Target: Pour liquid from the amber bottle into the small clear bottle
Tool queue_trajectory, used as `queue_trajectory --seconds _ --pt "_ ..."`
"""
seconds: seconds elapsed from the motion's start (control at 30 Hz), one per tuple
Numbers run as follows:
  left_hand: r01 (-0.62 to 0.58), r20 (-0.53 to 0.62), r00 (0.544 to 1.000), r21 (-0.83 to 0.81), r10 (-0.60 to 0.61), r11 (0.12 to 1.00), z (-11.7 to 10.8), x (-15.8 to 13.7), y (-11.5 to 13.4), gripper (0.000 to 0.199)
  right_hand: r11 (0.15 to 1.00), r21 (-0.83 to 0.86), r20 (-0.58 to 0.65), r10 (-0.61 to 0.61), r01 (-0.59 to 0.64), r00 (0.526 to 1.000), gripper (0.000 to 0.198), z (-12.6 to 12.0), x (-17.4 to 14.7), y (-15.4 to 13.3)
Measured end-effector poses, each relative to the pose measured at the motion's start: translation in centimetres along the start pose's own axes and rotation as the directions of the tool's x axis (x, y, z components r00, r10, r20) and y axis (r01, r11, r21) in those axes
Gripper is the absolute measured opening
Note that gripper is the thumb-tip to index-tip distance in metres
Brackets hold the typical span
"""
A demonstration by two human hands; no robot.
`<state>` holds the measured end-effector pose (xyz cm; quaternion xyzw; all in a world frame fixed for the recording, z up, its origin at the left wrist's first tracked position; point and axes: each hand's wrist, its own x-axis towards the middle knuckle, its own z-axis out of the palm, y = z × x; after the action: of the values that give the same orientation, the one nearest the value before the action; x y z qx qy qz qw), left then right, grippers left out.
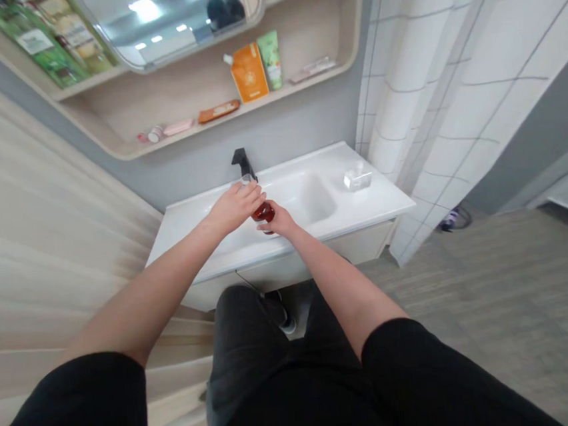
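Above the front of the white sink basin, both my hands meet at a dark red-brown bottle. My right hand is wrapped round its side, and a pale label shows near my fingers. My left hand is closed over the bottle's upper end, with its fingers bent. Just beyond the left fingers a small clear piece sticks out; whether it belongs to the bottle I cannot tell. The black faucet stands right behind my left hand.
A clear box-like container stands on the right of the white sink. The wall shelf holds an orange pouch, a green tube and small items. Green bottles stand upper left. Curtains hang on both sides.
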<state>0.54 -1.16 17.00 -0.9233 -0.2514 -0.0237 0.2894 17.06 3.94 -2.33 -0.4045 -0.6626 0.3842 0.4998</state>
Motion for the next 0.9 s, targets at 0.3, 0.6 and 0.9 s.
queue_trajectory --seconds 0.3,0.6,0.9 --pt "0.116 0.009 0.993 -0.12 -0.116 0.986 1.2 -1.0 -1.4 0.052 0.998 0.054 -0.004 0.018 -0.017 1.0 0.094 -0.1 -0.1 -0.2" --pt "0.327 -0.026 0.934 -0.334 -0.356 0.884 3.6 -2.3 -2.1 0.067 0.997 0.075 0.001 0.008 -0.008 1.0 0.093 -0.2 -0.2 -0.5" --pt "0.674 0.122 0.353 -0.721 -0.928 0.162 11.9 -11.1 1.7 0.071 0.992 0.117 0.024 0.037 -0.04 0.999 0.095 -0.1 -0.2 -0.1"
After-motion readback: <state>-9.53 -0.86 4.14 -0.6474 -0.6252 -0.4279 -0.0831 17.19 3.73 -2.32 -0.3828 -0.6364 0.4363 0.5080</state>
